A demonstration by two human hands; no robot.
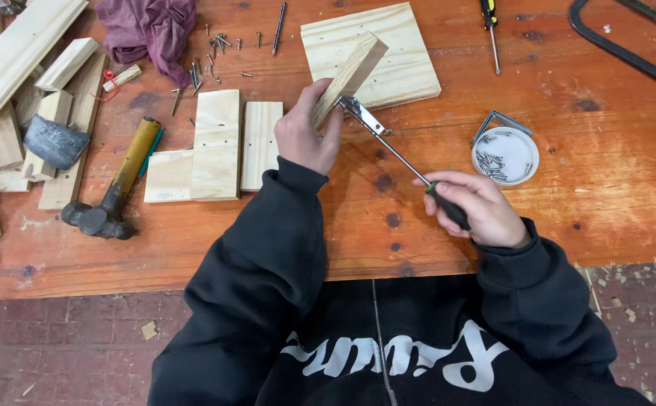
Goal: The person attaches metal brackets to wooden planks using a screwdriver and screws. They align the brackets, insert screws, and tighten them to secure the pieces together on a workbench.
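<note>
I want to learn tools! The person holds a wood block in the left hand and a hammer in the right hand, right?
Not quite. The right hand holds a screwdriver, not a hammer. The hammer lies untouched on the table. The left hand does hold the wood block. The head view shows this.

No packages, labels, signs or screens show on the workbench [591,188]. The nearest thing to a package is a small round white lid-like dish [505,156] lying flat on the bench's right part, holding loose small nails. The only lettering in view is large white print on the chest of the person's black hooded top [388,353], below the bench's near edge.
</note>
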